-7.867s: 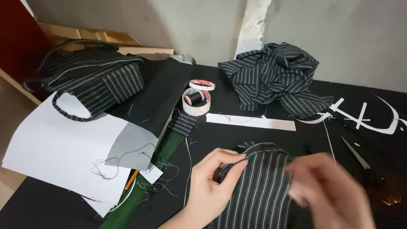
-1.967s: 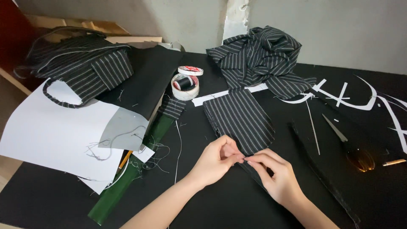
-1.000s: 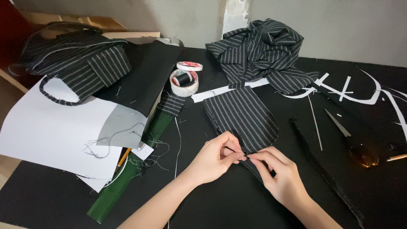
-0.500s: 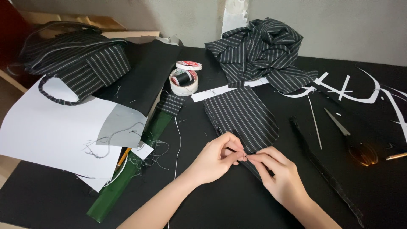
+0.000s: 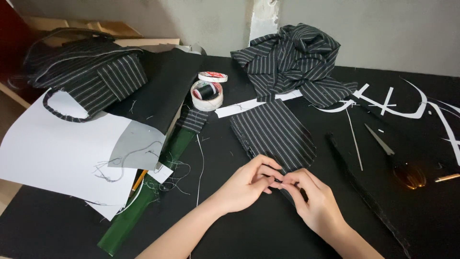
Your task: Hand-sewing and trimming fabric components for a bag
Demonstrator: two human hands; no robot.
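Note:
A flat piece of black pinstriped fabric (image 5: 273, 134) lies on the black table (image 5: 249, 230), its near corner pointing toward me. My left hand (image 5: 247, 184) and my right hand (image 5: 316, 201) meet at that corner, fingertips pinched together on the fabric's edge. The corner itself is hidden under my fingers. Whether a pin or needle sits between the fingertips is too small to tell.
A crumpled striped cloth heap (image 5: 292, 60) lies behind; a folded striped stack (image 5: 84, 72) at far left. White tape roll with black thread spool (image 5: 207, 93), white paper sheets (image 5: 57, 153), green ruler (image 5: 148, 192), scissors (image 5: 397, 158), white paper scraps (image 5: 383, 100), black strip (image 5: 364, 192).
Early on both hands held the striped piece up close; it now lies flat on the table. Over the last second the hands stay pinched at its near corner, barely moving.

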